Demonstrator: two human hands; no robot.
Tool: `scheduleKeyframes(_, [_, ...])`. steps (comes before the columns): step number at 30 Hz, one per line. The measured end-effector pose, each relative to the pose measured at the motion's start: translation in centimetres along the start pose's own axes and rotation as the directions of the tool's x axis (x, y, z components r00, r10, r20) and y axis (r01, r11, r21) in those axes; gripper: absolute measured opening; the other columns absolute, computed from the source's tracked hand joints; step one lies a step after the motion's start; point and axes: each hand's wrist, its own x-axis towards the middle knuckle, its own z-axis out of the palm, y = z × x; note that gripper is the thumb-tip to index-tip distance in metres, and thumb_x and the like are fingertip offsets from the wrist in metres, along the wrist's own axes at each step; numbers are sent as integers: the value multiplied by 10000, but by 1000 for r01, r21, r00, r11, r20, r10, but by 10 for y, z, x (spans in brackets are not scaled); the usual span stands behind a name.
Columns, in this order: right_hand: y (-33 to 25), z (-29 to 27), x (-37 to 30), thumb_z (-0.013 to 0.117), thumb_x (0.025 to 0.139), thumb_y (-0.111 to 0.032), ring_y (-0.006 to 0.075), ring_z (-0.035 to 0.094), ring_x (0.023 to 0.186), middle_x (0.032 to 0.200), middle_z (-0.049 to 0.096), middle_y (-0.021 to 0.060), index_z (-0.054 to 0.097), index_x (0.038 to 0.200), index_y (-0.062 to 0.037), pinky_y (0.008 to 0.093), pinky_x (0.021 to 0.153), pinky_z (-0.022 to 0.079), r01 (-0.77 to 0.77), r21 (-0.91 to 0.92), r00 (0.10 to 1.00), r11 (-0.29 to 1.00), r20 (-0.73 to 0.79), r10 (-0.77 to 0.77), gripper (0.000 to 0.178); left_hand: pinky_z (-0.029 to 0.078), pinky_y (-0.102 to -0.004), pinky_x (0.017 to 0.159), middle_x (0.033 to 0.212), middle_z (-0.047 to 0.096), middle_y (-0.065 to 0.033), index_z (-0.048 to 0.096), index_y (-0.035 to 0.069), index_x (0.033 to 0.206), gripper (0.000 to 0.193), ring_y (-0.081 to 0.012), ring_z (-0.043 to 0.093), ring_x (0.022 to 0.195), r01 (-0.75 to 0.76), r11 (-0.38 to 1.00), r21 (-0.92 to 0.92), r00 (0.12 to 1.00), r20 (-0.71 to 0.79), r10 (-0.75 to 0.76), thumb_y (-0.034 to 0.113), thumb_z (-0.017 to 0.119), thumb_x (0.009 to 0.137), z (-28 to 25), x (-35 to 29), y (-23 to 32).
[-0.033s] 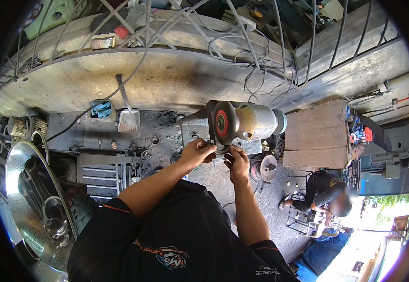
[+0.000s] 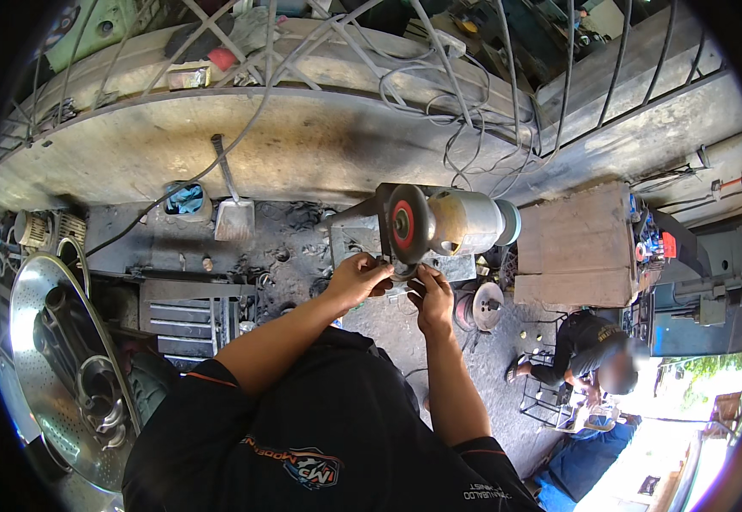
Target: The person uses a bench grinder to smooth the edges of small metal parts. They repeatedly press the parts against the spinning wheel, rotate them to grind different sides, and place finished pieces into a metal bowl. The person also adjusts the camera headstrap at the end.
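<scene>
1. Head camera: from my remote seat I look down on a bench grinder (image 2: 465, 224), its dark wheel (image 2: 406, 224) with a red hub facing left.
2. I have the small metal piece (image 2: 402, 274) just under the wheel's lower edge, between both hands; fingers partly hide it, and I cannot tell whether it touches the wheel.
3. My left hand (image 2: 356, 281) pinches the piece from the left, thumb and fingers drawn together.
4. My right hand (image 2: 431, 299) grips it from the right, fingers bent and narrow around its edge.
5. By the left rim of my view, a perforated metal dish (image 2: 28, 317) is tilted, with metal parts (image 2: 95, 386) heaped along its right edge, some with ring-shaped ends.
6. Right of the grinder I see a cardboard sheet (image 2: 571, 243); small red and blue items (image 2: 665, 245) sit beyond its right edge.
7. Beyond the cardboard's lower edge, another person (image 2: 588, 346) bends forward, well apart from my hands.
</scene>
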Motion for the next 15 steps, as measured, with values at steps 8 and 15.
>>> scheduleKeyframes(8, [1,1,2,654,947,-187,141,634,820,945,661,0,630,1056,-96,271,686,508,12,24,1000,1000,16,-12,144,614,-313,695,896,681,-101,591,-9,931,278,-185,719,809,-10,998,-67,1000,-21,9,237,720,924,2,-2,1])
scheduleKeyframes(15, [-2,0,12,660,945,-211,139,621,825,951,658,-4,633,1046,-113,277,692,490,29,10,999,1000,16,-29,144,611,-305,700,884,684,-109,592,-27,942,313,-181,712,788,-35,999,-5,999,-7,35,255,725,920,3,6,7])
